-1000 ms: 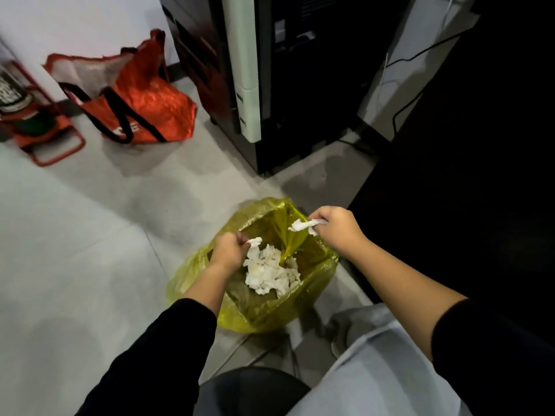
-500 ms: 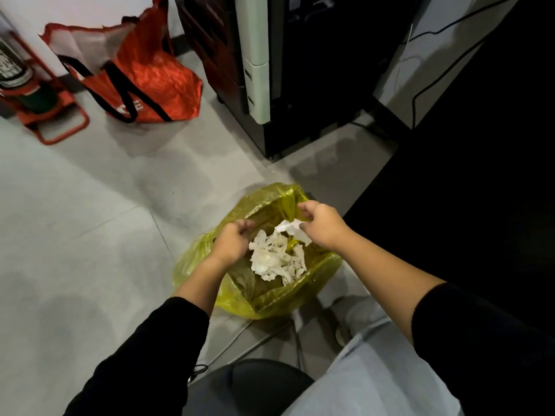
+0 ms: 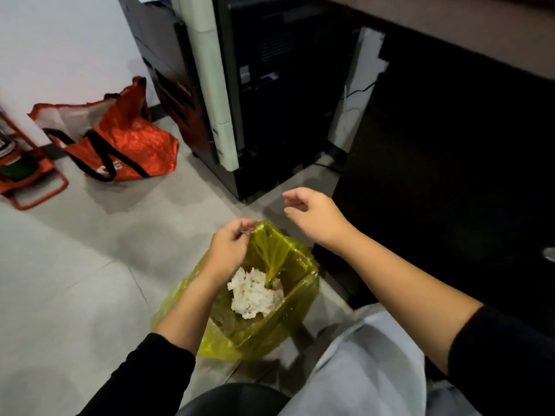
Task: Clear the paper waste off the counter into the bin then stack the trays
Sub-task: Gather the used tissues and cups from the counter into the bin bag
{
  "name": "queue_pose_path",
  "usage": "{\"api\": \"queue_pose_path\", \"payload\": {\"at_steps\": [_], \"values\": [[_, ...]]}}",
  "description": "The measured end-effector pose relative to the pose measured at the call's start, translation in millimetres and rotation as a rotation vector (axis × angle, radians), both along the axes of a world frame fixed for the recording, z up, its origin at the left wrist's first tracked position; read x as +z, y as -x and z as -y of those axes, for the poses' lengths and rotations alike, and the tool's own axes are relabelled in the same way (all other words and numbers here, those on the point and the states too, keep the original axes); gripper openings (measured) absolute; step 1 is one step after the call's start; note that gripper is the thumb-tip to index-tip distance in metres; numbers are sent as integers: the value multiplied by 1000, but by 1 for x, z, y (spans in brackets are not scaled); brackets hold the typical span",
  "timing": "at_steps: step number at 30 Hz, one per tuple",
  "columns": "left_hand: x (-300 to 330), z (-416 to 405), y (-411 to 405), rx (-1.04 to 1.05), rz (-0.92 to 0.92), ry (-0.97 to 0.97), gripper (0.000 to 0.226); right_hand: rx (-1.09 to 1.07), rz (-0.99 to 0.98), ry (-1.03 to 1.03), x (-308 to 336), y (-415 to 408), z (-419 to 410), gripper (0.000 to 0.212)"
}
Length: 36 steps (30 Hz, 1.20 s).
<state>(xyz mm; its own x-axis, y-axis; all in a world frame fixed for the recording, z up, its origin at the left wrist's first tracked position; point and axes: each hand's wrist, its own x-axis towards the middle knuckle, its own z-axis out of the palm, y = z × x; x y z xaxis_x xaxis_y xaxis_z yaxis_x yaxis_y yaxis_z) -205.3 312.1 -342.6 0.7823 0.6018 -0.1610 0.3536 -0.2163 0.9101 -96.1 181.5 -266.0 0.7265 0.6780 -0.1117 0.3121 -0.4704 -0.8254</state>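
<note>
pretty dim indoor light | right side under the dark counter basically black | soft shadows on the pale grey tiled floor (image 3: 75, 280) | wide-angle bend at edges | slight motion blur, maybe

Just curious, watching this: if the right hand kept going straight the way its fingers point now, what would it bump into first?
The right hand hangs empty, fingers loosely curled and pointing left, away from the yellow bin bag. On that line only bare grey floor shows before the orange shopping bag, though depth is hard to judge here.

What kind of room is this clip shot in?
Probably an office or copy corner: a tall floor-standing copier, a grey tiled floor, and a bin with a yellow liner holding paper waste.
</note>
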Motion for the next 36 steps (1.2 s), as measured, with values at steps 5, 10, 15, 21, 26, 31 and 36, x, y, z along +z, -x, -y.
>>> {"api": "queue_pose_path", "payload": {"at_steps": [5,10,15,21,26,31,36], "values": [[77,51,-31,-103,233,-133,25,-32,208,-162,75,-4,56,35],[155,113,-52,-231,486,-301,29,-125,434,-236,143,-5,129,35],[219,187,-80,-481,595,-394,27,-277,611,-262,190,-23,208,33],[263,261,-138,-691,596,-543,28,-503,682,-205,213,-61,292,32],[267,308,-199,-825,415,-803,45,-704,751,95,201,-106,351,41],[265,340,-248,-784,218,-964,58,-702,676,305,189,-129,367,52],[254,347,-272,-756,275,-890,38,-746,691,419,191,-132,368,42]]}}
